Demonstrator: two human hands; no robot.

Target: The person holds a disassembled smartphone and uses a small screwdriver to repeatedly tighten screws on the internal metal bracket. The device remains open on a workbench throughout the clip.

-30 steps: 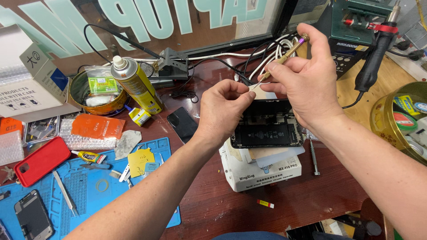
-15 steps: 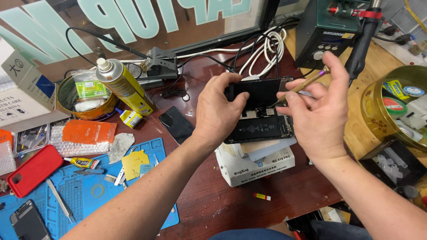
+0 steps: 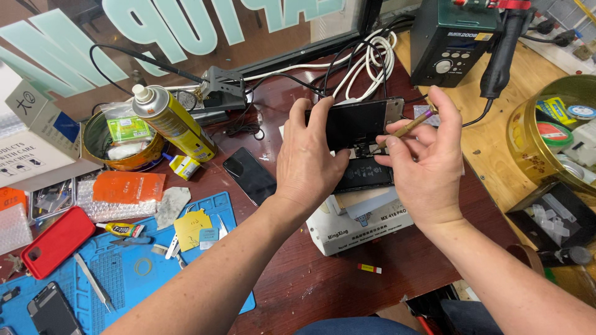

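Item: opened phone (image 3: 363,133), held over the white box (image 3: 360,223) at bench centre, sitting much as it did half a second back. Your left hand (image 3: 307,161) grips the lifted dark screen, fingers clamped over its top edge. Your right hand (image 3: 422,161) pinches a thin brass-coloured tool (image 3: 406,129), tip now at the hinge area, lower than before. Yellow spray can (image 3: 171,121) stands left, unmoved.
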